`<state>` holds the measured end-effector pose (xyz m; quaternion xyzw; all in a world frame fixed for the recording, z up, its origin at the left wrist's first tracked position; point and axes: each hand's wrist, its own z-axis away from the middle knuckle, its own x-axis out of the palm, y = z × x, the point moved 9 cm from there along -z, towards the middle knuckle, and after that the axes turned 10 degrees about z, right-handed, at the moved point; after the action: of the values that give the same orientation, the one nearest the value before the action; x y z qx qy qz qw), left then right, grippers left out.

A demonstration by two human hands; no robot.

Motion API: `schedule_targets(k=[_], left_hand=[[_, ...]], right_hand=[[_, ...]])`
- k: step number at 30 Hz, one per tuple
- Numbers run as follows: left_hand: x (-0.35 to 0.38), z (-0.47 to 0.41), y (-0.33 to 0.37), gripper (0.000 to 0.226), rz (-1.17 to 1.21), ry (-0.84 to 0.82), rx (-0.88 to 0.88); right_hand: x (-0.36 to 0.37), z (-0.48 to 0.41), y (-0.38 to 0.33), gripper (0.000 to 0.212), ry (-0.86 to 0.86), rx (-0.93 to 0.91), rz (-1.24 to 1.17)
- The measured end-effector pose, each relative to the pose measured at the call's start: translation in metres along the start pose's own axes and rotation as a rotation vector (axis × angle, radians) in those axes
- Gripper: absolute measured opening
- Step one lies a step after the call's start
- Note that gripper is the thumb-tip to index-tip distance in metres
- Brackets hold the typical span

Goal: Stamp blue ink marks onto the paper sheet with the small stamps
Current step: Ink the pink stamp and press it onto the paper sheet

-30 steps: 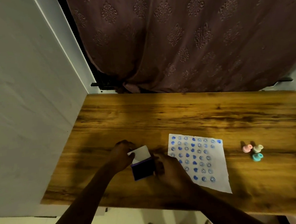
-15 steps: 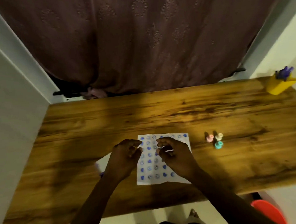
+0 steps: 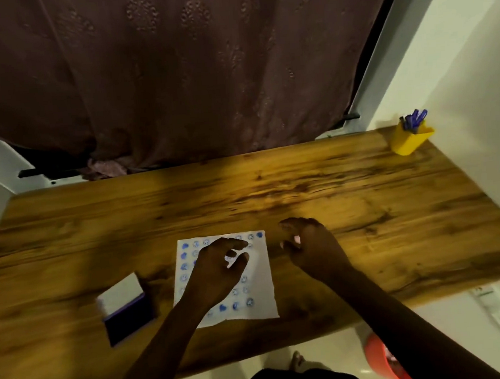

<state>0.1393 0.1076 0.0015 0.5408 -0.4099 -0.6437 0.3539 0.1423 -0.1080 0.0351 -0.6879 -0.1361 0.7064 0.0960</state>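
The white paper sheet (image 3: 264, 280) lies near the table's front edge, covered with rows of blue stamp marks. My left hand (image 3: 218, 268) hovers over its middle with thumb and fingers apart and nothing in it. My right hand (image 3: 309, 247) is just right of the sheet, fingers curled down over the spot where the small stamps stand. A pink stamp (image 3: 297, 239) peeks out between the fingers; the picture is too blurred to show a grip. The blue ink pad (image 3: 127, 316), white lid open, sits left of the sheet.
The wooden table (image 3: 362, 199) runs between white walls, with a brown curtain (image 3: 175, 76) behind it. A yellow cup of blue pens (image 3: 411, 139) stands at the far right corner. An orange bin (image 3: 385, 360) is on the floor by my right arm.
Both hands left the ink pad and moved over the sheet. My right hand then moved off the sheet to the right, onto the small stamps. The camera view swung to the right.
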Motion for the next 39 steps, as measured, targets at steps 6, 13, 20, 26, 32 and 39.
schedule_targets(k=[6, 13, 20, 26, 32, 39], left_hand=[[0.02, -0.004, 0.0, 0.024, -0.036, -0.02, -0.02], [0.024, -0.002, -0.004, 0.027, -0.07, -0.012, -0.04], [0.017, 0.005, -0.005, 0.03, -0.043, 0.022, -0.06], [0.005, 0.015, 0.009, 0.051, 0.002, 0.056, -0.022], [-0.022, 0.032, 0.014, 0.033, 0.084, 0.138, 0.033], [-0.053, 0.055, -0.009, 0.03, 0.288, 0.198, 0.006]], right_hand=[[0.0, -0.016, 0.031, 0.045, -0.043, -0.03, 0.296], [0.011, -0.029, 0.036, 0.019, -0.078, -0.118, 0.481], [0.006, -0.037, 0.03, 0.018, -0.063, -0.088, 0.296], [0.005, -0.024, -0.005, 0.019, -0.229, 0.111, -0.512], [0.024, -0.003, -0.058, 0.025, -0.442, 0.126, -0.777], [0.059, 0.004, -0.097, 0.052, -0.579, 0.142, -0.607]])
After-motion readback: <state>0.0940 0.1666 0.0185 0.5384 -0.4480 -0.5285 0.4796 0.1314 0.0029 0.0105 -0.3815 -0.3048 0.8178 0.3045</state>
